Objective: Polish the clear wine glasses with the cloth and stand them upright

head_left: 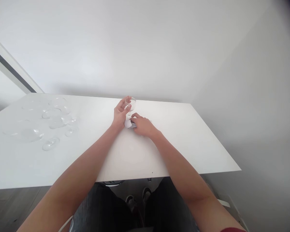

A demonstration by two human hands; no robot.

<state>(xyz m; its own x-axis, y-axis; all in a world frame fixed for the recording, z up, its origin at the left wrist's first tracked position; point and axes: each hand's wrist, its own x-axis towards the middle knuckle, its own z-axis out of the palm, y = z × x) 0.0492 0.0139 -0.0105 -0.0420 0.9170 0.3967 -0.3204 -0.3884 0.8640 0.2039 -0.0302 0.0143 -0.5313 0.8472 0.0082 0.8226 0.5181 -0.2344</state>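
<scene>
A clear stemmed glass (pixel 131 104) is near the back edge of the white table (pixel 128 154). My left hand (pixel 120 112) is closed around its bowl, with the thumb in front and the fingers behind. Lower down, by the stem and foot, my right hand (pixel 143 125) bends its fingers over a soft white piece (pixel 128 124) that looks like cloth or paper. Part of this piece is hidden under my right fingers. The foot of the glass is hard to make out against the white.
Several clear glasses, one of them near the front (pixel 50 144), are grouped on the left of the table. Their outlines are faint. A pale wall (pixel 145 48) rises behind the table. My legs and shoes (pixel 147 193) are below its front edge.
</scene>
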